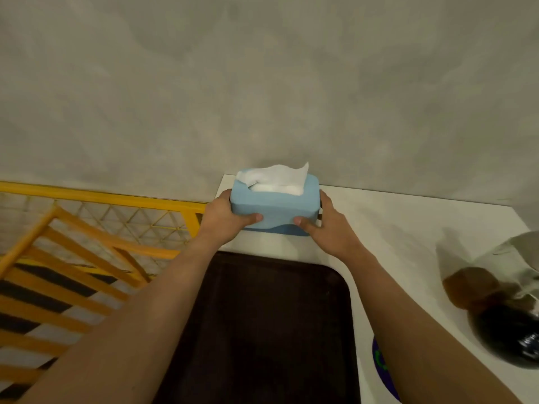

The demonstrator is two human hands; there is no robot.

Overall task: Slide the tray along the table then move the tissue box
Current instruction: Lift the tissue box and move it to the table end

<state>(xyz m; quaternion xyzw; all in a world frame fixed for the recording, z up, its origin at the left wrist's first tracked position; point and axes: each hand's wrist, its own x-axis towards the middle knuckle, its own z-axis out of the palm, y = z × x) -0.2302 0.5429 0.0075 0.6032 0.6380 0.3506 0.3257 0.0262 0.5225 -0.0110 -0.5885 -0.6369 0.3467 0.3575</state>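
Observation:
A light blue tissue box (274, 207) with a white tissue sticking out of its top sits at the far left corner of the white table (393, 228), close to the grey wall. My left hand (226, 215) grips its left end, thumb on the front face. My right hand (323, 225) grips its right end the same way. A dark brown tray (271, 330) with rounded corners lies on the table nearer to me, between my forearms, just in front of the box.
A yellow railing with wire mesh (102, 217) and stairs drop off left of the table. A dark bottle or jar under crumpled plastic (507, 310) lies at the right. A blue round object (382, 365) peeks out beside the tray's right edge.

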